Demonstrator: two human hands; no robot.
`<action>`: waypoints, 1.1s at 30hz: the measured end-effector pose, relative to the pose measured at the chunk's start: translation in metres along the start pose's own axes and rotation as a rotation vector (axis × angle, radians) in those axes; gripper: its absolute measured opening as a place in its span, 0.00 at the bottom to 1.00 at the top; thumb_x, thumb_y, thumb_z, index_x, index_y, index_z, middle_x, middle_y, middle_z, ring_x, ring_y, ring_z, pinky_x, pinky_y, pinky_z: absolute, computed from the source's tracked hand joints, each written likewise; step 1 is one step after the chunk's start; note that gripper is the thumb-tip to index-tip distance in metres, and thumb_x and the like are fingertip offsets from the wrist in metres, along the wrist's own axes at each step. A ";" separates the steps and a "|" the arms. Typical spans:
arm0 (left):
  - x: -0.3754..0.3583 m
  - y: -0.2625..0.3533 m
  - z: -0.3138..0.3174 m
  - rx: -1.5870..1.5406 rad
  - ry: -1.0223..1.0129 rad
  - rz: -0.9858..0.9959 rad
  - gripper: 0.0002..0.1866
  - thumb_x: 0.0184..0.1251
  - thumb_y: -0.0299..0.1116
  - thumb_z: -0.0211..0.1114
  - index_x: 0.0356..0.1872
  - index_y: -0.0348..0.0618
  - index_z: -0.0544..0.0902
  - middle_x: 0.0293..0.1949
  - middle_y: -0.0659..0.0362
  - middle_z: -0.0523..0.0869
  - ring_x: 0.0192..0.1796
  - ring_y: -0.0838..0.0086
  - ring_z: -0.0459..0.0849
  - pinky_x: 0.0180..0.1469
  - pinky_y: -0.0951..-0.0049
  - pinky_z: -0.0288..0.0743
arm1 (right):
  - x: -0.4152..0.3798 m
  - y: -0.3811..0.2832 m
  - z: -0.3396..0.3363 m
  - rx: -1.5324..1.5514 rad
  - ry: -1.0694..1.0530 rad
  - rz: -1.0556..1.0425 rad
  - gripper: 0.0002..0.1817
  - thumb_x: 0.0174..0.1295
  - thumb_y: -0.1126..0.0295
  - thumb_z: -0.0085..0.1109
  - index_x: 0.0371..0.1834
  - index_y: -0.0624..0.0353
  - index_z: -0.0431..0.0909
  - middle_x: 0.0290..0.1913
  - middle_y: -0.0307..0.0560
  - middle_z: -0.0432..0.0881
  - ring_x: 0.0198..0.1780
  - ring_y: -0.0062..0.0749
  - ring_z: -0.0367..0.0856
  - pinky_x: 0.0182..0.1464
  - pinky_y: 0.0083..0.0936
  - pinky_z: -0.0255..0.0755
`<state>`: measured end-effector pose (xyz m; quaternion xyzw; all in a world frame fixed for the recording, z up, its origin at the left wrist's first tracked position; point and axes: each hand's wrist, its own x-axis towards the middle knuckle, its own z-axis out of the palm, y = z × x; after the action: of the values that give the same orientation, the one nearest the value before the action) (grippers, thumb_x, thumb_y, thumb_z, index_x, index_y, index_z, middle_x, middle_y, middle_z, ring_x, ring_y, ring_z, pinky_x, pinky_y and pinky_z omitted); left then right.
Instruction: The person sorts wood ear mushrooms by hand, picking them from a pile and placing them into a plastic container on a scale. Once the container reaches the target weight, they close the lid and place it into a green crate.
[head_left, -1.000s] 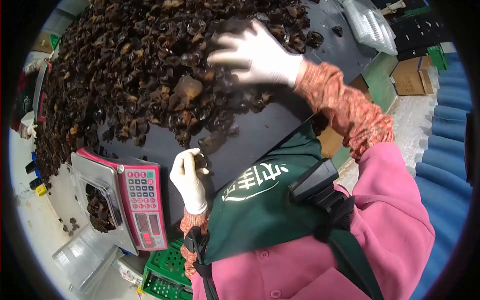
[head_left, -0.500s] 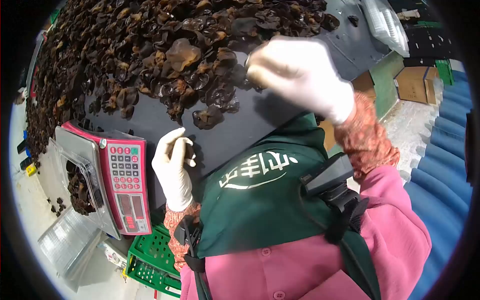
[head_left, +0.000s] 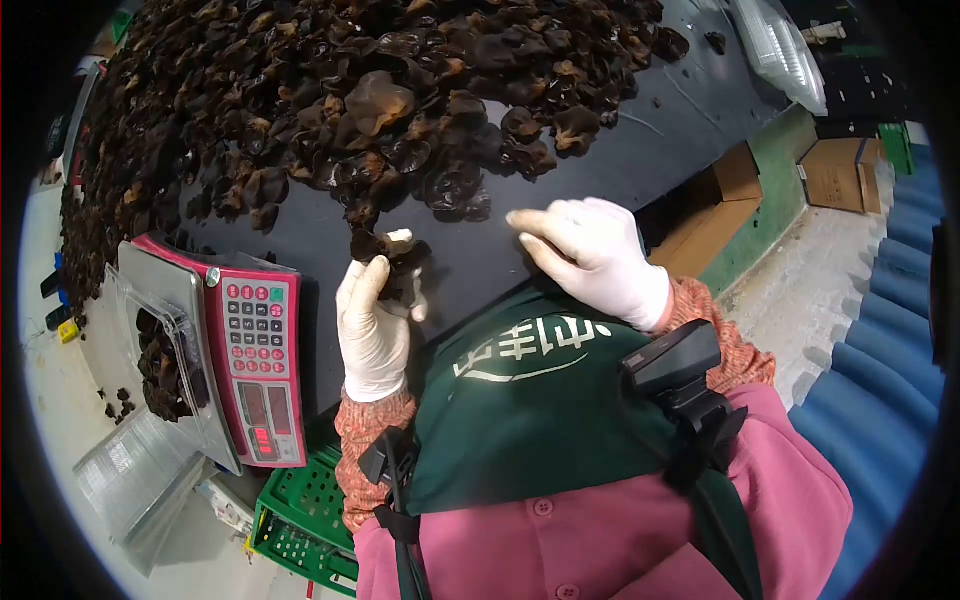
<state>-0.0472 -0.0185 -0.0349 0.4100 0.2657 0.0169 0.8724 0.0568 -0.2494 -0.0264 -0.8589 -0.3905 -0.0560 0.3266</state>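
Note:
A big heap of dark dried fungus pieces (head_left: 330,110) covers a black table (head_left: 620,150). My left hand (head_left: 375,320), in a white glove, grips a few fungus pieces (head_left: 393,262) at the near edge of the heap. My right hand (head_left: 595,255), also gloved, hovers over bare table near my green apron, fingers loosely curled and pointing left; I cannot see anything in it. A red electronic scale (head_left: 255,365) stands left of my left hand, with a clear tray of fungus (head_left: 160,365) on its pan.
Stacked clear plastic trays (head_left: 780,55) lie at the table's far right. More clear trays (head_left: 135,480) and a green crate (head_left: 305,525) sit low at the left. Cardboard boxes (head_left: 835,175) stand on the floor at the right. Blue corrugated material (head_left: 880,330) runs along the right edge.
My right hand has drawn back from the heap toward my body and come down near the apron. My left hand has moved up to the heap's edge and closed on fungus pieces.

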 end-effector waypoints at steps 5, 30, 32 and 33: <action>-0.006 -0.009 -0.008 -0.339 -0.144 -0.097 0.21 0.74 0.39 0.59 0.60 0.34 0.78 0.57 0.44 0.82 0.46 0.61 0.85 0.31 0.74 0.78 | 0.046 0.014 0.033 -0.299 0.006 -0.220 0.19 0.53 0.71 0.66 0.49 0.44 0.85 0.25 0.35 0.72 0.27 0.31 0.77 0.31 0.28 0.72; -0.025 -0.021 0.015 -0.309 -0.040 -0.432 0.25 0.81 0.51 0.50 0.63 0.42 0.77 0.53 0.49 0.85 0.44 0.64 0.87 0.26 0.77 0.75 | 0.044 0.017 0.041 -0.167 -0.229 -0.095 0.04 0.63 0.69 0.59 0.38 0.55 0.80 0.26 0.45 0.84 0.28 0.41 0.85 0.30 0.36 0.76; -0.026 -0.025 0.012 -0.276 -0.095 -0.376 0.25 0.81 0.49 0.51 0.64 0.41 0.77 0.53 0.49 0.85 0.44 0.64 0.88 0.28 0.76 0.76 | 0.042 0.005 0.028 -0.030 -0.038 0.000 0.06 0.63 0.66 0.61 0.32 0.55 0.77 0.21 0.42 0.81 0.25 0.40 0.83 0.27 0.34 0.74; -0.027 -0.024 0.014 -0.306 -0.083 -0.386 0.24 0.81 0.48 0.51 0.63 0.39 0.76 0.54 0.49 0.85 0.43 0.64 0.88 0.27 0.76 0.76 | 0.042 -0.003 0.012 0.260 -0.148 0.221 0.06 0.62 0.66 0.62 0.32 0.54 0.78 0.21 0.42 0.81 0.23 0.39 0.83 0.27 0.33 0.74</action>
<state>-0.0681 -0.0508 -0.0333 0.2153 0.2975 -0.1266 0.9215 0.0817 -0.2144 -0.0192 -0.8488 -0.3209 0.0946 0.4095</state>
